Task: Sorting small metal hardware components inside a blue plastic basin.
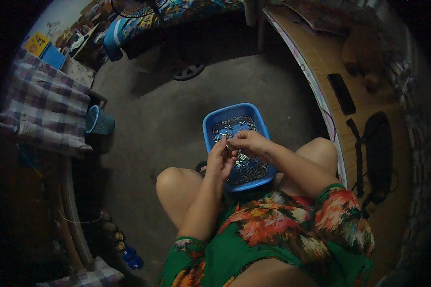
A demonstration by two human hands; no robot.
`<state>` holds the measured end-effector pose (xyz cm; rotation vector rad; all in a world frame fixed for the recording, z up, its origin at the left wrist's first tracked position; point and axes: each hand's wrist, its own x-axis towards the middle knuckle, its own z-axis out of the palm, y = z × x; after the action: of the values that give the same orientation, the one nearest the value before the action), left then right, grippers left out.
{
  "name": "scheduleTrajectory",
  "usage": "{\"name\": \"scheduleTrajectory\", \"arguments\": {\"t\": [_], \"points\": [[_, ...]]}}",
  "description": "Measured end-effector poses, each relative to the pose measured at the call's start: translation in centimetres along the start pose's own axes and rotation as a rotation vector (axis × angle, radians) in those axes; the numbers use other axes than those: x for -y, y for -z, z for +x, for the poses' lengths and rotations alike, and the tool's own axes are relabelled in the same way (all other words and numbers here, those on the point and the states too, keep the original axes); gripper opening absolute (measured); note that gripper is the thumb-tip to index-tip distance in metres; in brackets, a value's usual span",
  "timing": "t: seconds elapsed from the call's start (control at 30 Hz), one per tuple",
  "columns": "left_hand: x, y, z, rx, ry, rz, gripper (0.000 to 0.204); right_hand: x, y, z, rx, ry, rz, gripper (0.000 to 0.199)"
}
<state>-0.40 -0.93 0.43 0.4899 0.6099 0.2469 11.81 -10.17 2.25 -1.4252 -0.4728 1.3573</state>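
A blue plastic basin (pixel 207 129) rests between my knees. Many small shiny metal pieces (pixel 246 167) lie in it, spread over the bottom and along the far edge. My left hand (pixel 220 160) is over the basin's left side with its fingers curled round a small shiny metal piece. Close against its fingertips, my right hand (pixel 250 143) pinches thumb and fingers together. What is between the right fingertips is too small to make out. Both hands hide part of the basin's middle.
On the right, a long wooden bench (pixel 316 43) carries a black remote-like object (pixel 341 93) and a black strapped bag (pixel 378 153). A blue waste bin (pixel 100 121) stands by a checked cloth (pixel 52 105) at left. A bed (pixel 187 12) and fan (pixel 138 7) are beyond.
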Motion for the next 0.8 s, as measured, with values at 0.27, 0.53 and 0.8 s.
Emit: {"name": "scheduleTrajectory", "arguments": {"t": [0.27, 0.53, 0.8], "points": [[0.1, 0.3, 0.4, -0.006, -0.036, -0.046, 0.022, -1.1, 1.1, 0.6, -0.033, -0.127, 0.497, 0.011], [0.2, 0.5, 0.6, -0.032, -0.054, -0.039, 0.021, -0.9, 1.4, 0.6, 0.119, -0.118, 0.433, 0.013], [0.1, 0.3, 0.4, -0.051, -0.069, 0.010, 0.021, -1.0, 1.2, 0.8, 0.063, -0.099, 0.385, 0.023]]}}
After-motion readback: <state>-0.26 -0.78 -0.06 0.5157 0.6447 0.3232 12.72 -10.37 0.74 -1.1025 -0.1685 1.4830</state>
